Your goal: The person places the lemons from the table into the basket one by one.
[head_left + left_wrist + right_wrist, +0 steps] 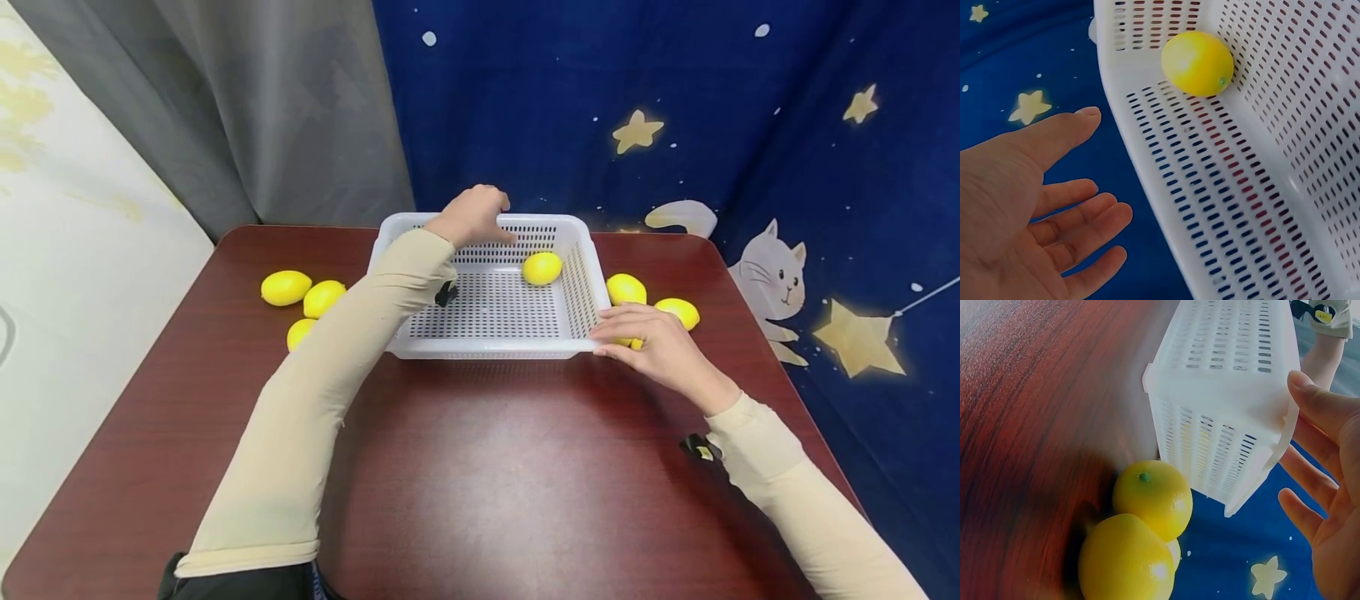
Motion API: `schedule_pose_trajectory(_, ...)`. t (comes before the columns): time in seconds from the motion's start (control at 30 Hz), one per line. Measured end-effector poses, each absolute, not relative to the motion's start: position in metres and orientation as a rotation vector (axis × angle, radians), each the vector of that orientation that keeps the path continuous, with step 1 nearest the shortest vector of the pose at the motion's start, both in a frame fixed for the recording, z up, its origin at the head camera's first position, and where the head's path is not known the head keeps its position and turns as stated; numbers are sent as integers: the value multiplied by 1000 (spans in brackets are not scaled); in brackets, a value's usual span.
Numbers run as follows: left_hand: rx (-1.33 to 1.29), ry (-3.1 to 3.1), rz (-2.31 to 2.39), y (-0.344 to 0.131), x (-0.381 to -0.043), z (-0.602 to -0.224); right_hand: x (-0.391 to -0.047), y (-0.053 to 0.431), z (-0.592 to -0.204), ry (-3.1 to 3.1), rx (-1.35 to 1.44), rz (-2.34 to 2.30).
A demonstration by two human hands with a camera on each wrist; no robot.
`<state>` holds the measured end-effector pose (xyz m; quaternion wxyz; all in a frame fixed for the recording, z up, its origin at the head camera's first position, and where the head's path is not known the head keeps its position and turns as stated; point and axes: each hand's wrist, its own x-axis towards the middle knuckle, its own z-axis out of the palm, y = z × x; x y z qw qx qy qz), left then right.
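A white perforated plastic basket stands at the far side of the table with one lemon inside, towards its back right. My left hand is over the basket's back rim in the head view. Its fingers are loosely spread and hold nothing; the left wrist view shows a gap between them and the rim. At the front right corner my right hand grips the basket's rim, thumb on the near side and fingers round the other. Beside that corner lie lemons, partly hidden behind the right hand in the head view.
Three lemons lie left of the basket, one partly covered by the left sleeve. The dark red wooden table extends towards me. Behind it hang a grey curtain and a blue star-patterned curtain.
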<state>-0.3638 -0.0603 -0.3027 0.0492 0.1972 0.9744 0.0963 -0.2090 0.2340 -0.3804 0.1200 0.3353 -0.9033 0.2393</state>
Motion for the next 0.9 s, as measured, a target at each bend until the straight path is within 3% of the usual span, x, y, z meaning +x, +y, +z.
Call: schedule_pose_trajectory(0.9,558,3152,464,-179,-319,-281,-207,236,-382,-2645,968,719)
